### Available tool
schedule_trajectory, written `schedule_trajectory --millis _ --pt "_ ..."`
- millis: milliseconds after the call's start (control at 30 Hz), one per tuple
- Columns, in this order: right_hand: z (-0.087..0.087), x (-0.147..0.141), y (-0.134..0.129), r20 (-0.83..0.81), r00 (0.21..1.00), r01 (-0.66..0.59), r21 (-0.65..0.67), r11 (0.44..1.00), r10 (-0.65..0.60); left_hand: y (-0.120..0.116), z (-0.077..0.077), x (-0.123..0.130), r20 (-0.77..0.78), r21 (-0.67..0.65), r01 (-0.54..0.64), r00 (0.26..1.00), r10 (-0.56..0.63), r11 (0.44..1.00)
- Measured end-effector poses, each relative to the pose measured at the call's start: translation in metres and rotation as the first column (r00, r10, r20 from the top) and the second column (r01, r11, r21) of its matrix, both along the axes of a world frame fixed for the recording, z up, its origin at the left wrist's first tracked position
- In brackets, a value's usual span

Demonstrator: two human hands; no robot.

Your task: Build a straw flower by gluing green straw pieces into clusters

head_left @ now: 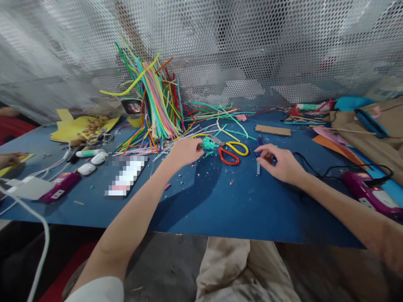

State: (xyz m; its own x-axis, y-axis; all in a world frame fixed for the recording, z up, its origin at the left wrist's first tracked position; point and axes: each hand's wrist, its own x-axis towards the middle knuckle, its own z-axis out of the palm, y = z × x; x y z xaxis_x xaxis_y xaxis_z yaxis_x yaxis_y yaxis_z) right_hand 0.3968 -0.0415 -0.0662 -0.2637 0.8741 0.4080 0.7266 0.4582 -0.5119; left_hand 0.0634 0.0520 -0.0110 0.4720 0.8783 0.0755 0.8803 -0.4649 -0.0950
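My left hand (186, 152) is at the middle of the blue table (201, 209), its fingertips bent against a small teal fuzzy bundle (209, 144). Just right of the bundle lie scissors (232, 152) with one red and one yellow handle loop, untouched. My right hand (277, 162) is further right, thumb and fingers curled beside a dark blue glue gun (259, 144) whose clear stick points toward the table's front edge. Whether the fingers touch the glue gun cannot be made out.
A tall bunch of colourful pipe cleaners (157, 100) stands behind my left hand. A phone (127, 176) lies left, near purple power strips (61, 186) and cables. A cardboard strip (273, 130) lies at the back right. Another person's hand (9, 160) shows at the far left.
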Motion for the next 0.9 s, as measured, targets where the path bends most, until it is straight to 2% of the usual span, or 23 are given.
schedule_trajectory --millis 67,133,233,333,467,667,733,833,900 --pt "-0.002 0.009 0.007 -0.001 0.991 0.135 0.084 0.987 -0.136 -0.004 0.003 0.004 0.069 0.076 -0.022 0.997 0.017 0.997" --pt "-0.007 0.02 0.015 0.078 0.968 0.222 0.166 0.961 -0.238 -0.008 0.003 0.009 0.163 0.162 -0.031 0.987 0.004 0.986" --pt "-0.018 0.034 0.025 0.263 0.904 0.307 0.15 0.94 -0.338 -0.016 -0.003 0.019 0.284 0.241 0.065 0.949 -0.134 0.968" --pt "-0.026 0.039 0.03 0.373 0.877 0.297 0.073 0.952 -0.302 -0.026 -0.014 0.03 0.336 0.236 0.229 0.893 -0.3 0.944" --pt "-0.024 0.036 0.031 0.366 0.891 0.26 0.071 0.963 -0.268 -0.036 -0.028 0.039 0.306 0.252 0.359 0.851 -0.426 0.899" --pt "-0.004 0.028 0.022 0.161 0.92 0.325 0.191 0.926 -0.356 -0.041 -0.032 0.04 0.299 0.394 0.436 0.772 -0.561 0.809" --pt "0.002 0.026 0.018 0.076 0.944 0.299 0.212 0.93 -0.321 -0.043 -0.031 0.04 0.298 0.437 0.424 0.764 -0.572 0.794" --pt "0.007 0.017 0.01 -0.221 0.955 0.216 0.065 0.974 -0.197 -0.048 -0.033 0.039 0.285 0.506 0.428 0.737 -0.613 0.749" --pt "0.006 0.004 0.003 -0.507 0.853 0.079 -0.109 0.991 -0.124 -0.052 -0.035 0.041 0.276 0.535 0.441 0.715 -0.642 0.721"
